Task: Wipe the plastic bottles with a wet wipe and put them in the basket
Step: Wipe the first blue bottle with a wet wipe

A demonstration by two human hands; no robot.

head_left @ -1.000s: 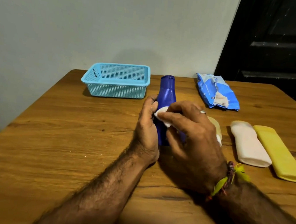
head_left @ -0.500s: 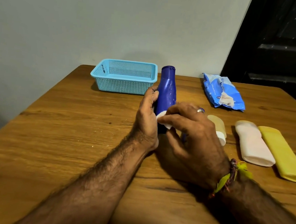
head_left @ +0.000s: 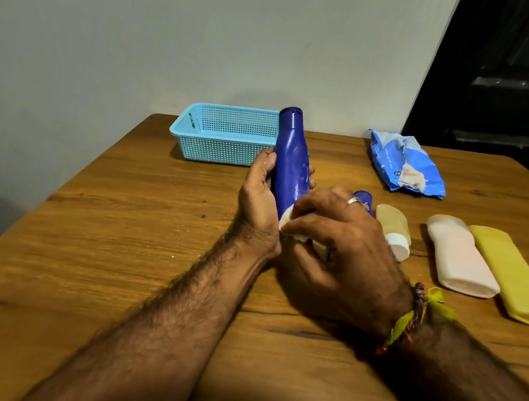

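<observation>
Left hand (head_left: 261,200) gripped the blue bottle (head_left: 291,160); right hand (head_left: 340,241), pinching the wet wipe (head_left: 286,224), had slid toward its base—wiping continued.

Wooden counter against a plain wall.
The brown grained counter (head_left: 127,251) meets a pale grey wall (head_left: 176,34); a dark, black panelled door (head_left: 514,79) stands at right, dimly lit.

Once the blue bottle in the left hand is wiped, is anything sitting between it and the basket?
Nothing visible is. The blue bottle is held upright in the left hand, just in front of the basket's right end, with only bare table around. The other bottles and the wipes pack lie off to the right.
</observation>
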